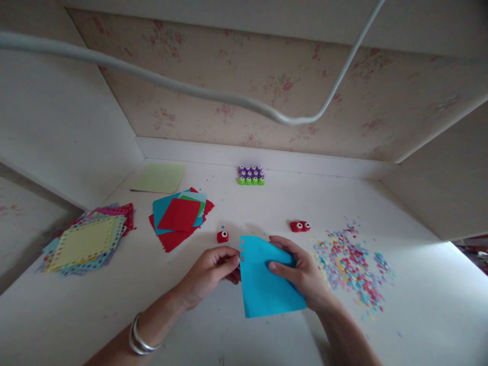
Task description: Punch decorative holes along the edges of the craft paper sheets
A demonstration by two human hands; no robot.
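My right hand (pixel 299 272) grips a sheet of blue paper (pixel 263 284) by its right side, thumb on top and the other fingers behind. Along the sheet's upper left edge are a few small punched holes. My left hand (pixel 213 269) is closed at that same edge, its thumb and fingers pressed together. What sits inside its fingers is mostly hidden. Just beyond it stands a red craft punch (pixel 222 236). Two more red craft punches (pixel 300 226) stand side by side, past my right hand.
Several purple and green craft punches (pixel 251 175) stand in rows near the back wall. Left lie loose coloured sheets (pixel 179 216), a pale green sheet stack (pixel 158 178) and a pile of hole-edged papers (pixel 86 241). Confetti (pixel 353 264) is scattered right. A white cable (pixel 229 99) hangs across the top.
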